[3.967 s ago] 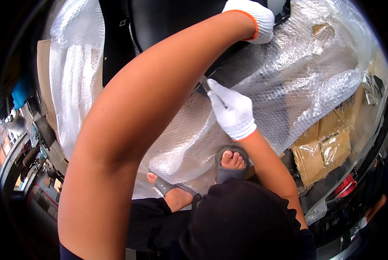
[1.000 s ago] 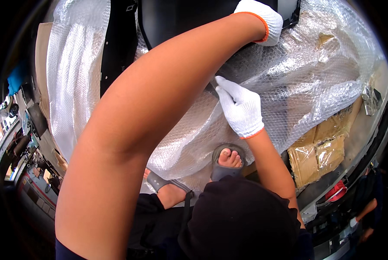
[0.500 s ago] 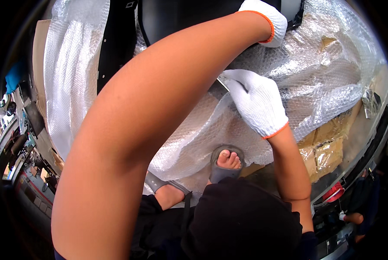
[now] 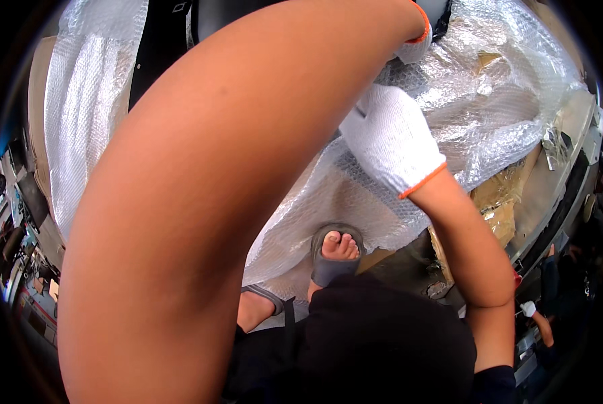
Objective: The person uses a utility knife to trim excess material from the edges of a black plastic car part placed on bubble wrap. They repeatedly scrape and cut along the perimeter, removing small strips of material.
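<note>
My left forearm sweeps across the picture from the lower left to the top. At its end is my left hand (image 4: 414, 49), in a white knit glove with an orange cuff. The arm and the frame's edge hide its fingers, near the right end of a large black glossy panel (image 4: 224, 19). My right hand (image 4: 394, 140), gloved alike, is just below, over the bubble wrap (image 4: 476, 114). Its fingers are curled, the tips hidden behind the left forearm; what they grip cannot be made out.
Another sheet of bubble wrap (image 4: 86, 101) lies at the left beside a long black strip (image 4: 155, 54). Taped brown cardboard (image 4: 500, 195) shows under the wrap at right. My sandalled foot (image 4: 337, 252) stands below. At far right is another person's gloved hand (image 4: 528, 309).
The view has shifted, and my left forearm now fills more of it. My left hand sits closer to the top edge. My right fingertips, visible before around a thin edge, have gone behind the forearm.
</note>
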Action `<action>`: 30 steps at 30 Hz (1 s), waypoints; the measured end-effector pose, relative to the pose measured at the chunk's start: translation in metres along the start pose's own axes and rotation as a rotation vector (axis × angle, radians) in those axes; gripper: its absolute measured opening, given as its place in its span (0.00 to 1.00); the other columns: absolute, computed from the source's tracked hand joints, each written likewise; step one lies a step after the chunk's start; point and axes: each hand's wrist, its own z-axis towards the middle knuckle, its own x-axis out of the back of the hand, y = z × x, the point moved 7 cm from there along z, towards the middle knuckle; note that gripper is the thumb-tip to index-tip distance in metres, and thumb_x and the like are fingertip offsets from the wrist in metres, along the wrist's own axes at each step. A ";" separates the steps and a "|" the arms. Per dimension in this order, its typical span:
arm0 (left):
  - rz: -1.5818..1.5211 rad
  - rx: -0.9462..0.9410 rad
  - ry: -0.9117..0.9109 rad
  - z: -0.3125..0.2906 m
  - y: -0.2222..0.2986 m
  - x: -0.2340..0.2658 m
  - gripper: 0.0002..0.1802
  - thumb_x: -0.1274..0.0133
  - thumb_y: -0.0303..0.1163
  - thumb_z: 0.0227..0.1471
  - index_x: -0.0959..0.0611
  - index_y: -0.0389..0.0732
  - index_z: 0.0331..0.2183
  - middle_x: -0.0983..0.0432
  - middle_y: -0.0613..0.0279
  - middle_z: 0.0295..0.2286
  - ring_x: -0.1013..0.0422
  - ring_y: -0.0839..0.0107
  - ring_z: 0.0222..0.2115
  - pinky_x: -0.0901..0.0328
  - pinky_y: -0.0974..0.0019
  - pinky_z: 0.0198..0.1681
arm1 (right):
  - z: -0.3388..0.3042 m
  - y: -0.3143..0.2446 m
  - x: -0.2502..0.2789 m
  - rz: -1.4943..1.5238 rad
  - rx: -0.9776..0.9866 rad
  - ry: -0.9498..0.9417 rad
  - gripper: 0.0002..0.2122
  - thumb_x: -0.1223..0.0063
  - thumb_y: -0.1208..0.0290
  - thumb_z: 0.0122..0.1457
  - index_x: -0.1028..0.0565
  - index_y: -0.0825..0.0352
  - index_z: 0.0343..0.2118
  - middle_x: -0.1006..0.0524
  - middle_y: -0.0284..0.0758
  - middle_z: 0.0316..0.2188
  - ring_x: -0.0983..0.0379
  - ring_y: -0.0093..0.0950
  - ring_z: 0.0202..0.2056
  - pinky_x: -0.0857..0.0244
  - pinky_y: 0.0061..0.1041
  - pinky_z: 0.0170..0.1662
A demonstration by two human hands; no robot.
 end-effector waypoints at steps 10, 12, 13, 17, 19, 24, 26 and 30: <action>-0.019 -0.054 0.100 -0.017 0.000 0.003 0.17 0.42 0.34 0.46 0.10 0.40 0.39 0.14 0.56 0.36 0.19 0.60 0.37 0.27 0.55 0.38 | -0.014 -0.017 -0.044 0.067 -0.075 -0.080 0.11 0.50 0.70 0.58 0.20 0.71 0.27 0.20 0.52 0.28 0.21 0.52 0.35 0.26 0.44 0.42; -0.020 -0.062 0.113 -0.020 0.001 0.003 0.17 0.42 0.34 0.46 0.11 0.40 0.39 0.15 0.55 0.36 0.19 0.60 0.37 0.27 0.55 0.38 | -0.012 -0.019 -0.048 -0.048 0.087 -0.126 0.11 0.50 0.69 0.58 0.20 0.70 0.27 0.20 0.51 0.28 0.21 0.51 0.35 0.26 0.43 0.42; -0.020 -0.068 0.119 -0.021 0.002 0.003 0.17 0.42 0.34 0.46 0.11 0.39 0.39 0.15 0.55 0.36 0.19 0.60 0.37 0.27 0.55 0.39 | -0.011 -0.018 -0.048 -0.106 0.169 -0.150 0.11 0.50 0.68 0.59 0.20 0.70 0.27 0.20 0.51 0.28 0.21 0.51 0.34 0.26 0.43 0.42; -0.029 -0.079 0.143 -0.028 -0.001 0.005 0.17 0.42 0.35 0.47 0.11 0.39 0.39 0.15 0.54 0.36 0.19 0.59 0.37 0.27 0.55 0.39 | -0.001 0.005 0.007 0.039 0.035 -0.115 0.12 0.47 0.65 0.61 0.19 0.70 0.36 0.20 0.49 0.28 0.20 0.48 0.34 0.26 0.41 0.41; -0.036 -0.082 0.148 -0.030 -0.001 0.003 0.17 0.43 0.35 0.47 0.11 0.38 0.39 0.15 0.53 0.36 0.19 0.59 0.37 0.28 0.55 0.39 | -0.004 -0.005 0.011 -0.123 0.187 -0.184 0.11 0.44 0.66 0.60 0.19 0.69 0.39 0.20 0.47 0.30 0.20 0.47 0.35 0.26 0.40 0.41; -0.058 -0.064 0.165 -0.038 -0.013 0.000 0.18 0.43 0.35 0.48 0.11 0.37 0.39 0.15 0.52 0.36 0.19 0.58 0.37 0.28 0.54 0.40 | -0.013 -0.046 -0.001 -0.437 0.825 -0.145 0.05 0.44 0.71 0.52 0.22 0.66 0.29 0.22 0.40 0.24 0.21 0.40 0.30 0.25 0.36 0.34; -0.066 -0.105 0.206 -0.037 -0.001 0.010 0.18 0.43 0.36 0.48 0.12 0.37 0.39 0.15 0.51 0.36 0.19 0.57 0.36 0.28 0.54 0.40 | -0.021 -0.052 -0.006 -0.531 0.939 -0.154 0.05 0.44 0.71 0.48 0.23 0.67 0.26 0.25 0.38 0.19 0.22 0.35 0.26 0.26 0.35 0.29; -0.083 -0.084 0.229 -0.049 -0.015 0.009 0.18 0.44 0.36 0.49 0.12 0.36 0.40 0.15 0.50 0.37 0.19 0.57 0.36 0.28 0.54 0.41 | -0.021 -0.053 -0.026 -0.596 1.007 -0.205 0.06 0.43 0.71 0.49 0.23 0.68 0.28 0.24 0.35 0.20 0.24 0.32 0.25 0.29 0.31 0.29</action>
